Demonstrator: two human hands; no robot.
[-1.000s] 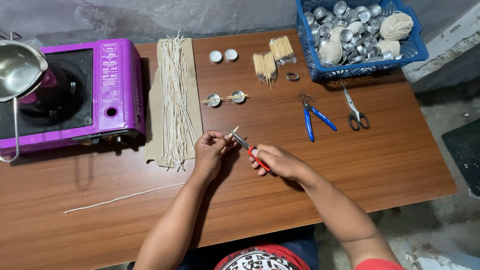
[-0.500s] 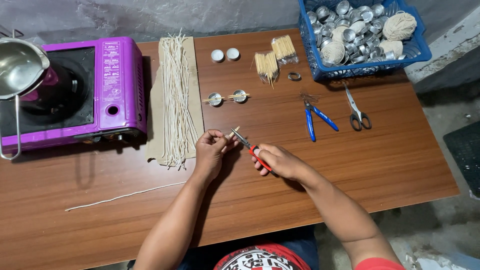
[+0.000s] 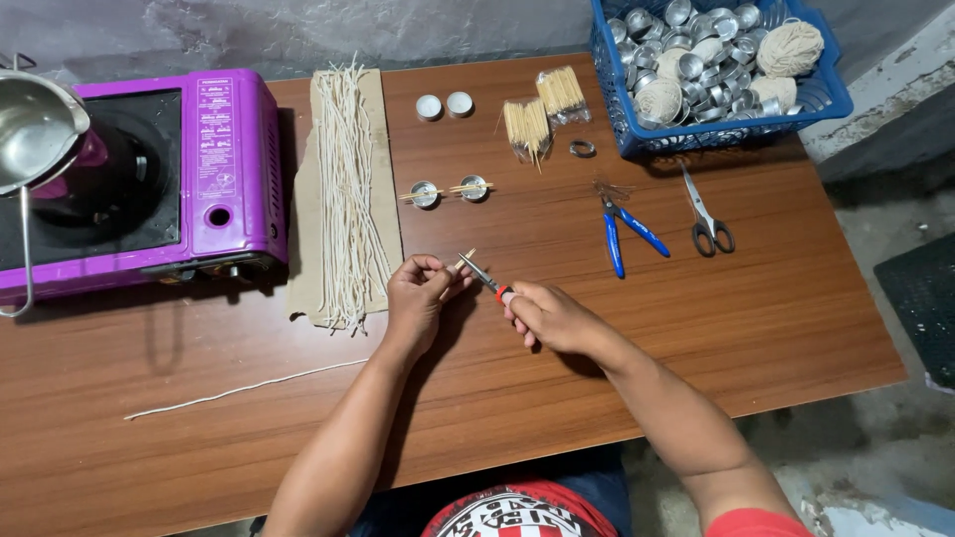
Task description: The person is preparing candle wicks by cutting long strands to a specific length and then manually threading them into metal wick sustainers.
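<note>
Toothpick pair (image 3: 465, 261) sits mid-table, pinched in the left hand (image 3: 416, 298), tips poking out toward 1 o'clock. Right hand (image 3: 547, 318) is wrapped round the red handles of small pliers (image 3: 481, 275), whose nose meets the sticks right at the left fingertips. Pliers' nose looks closed on or against the sticks; can't tell from here whether it actually bites. Both hands gripping firmly, nothing slack.

Progress, judged from the layout: two small metal cups (image 3: 449, 191) at 12 o'clock of the hands already carry crossed sticks w/ something held between, so approx. two units look assembled. Two more cups w/ white filling (image 3: 444, 104) stand further out at 12. Piece in hand looks like a third, not yet set on a cup.

Plenty left: a long row of cut white wicks (image 3: 346, 189) lies on cardboard at 10–11 o'clock, two bags of toothpicks (image 3: 542, 114) at 1 o'clock, and a blue basket (image 3: 834, 94) at 2 o'clock is heaped w/ empty metal cups plus string balls.

Other bits: purple portable stove (image 3: 224, 159) w/ a steel pot (image 3: 30, 124) at 9–10 o'clock, blue-handled pliers (image 3: 627, 231) and scissors (image 3: 706, 214) at 2–3 o'clock, one loose wick (image 3: 244, 388) on the table (image 3: 696, 328) at 8 o'clock.
</note>
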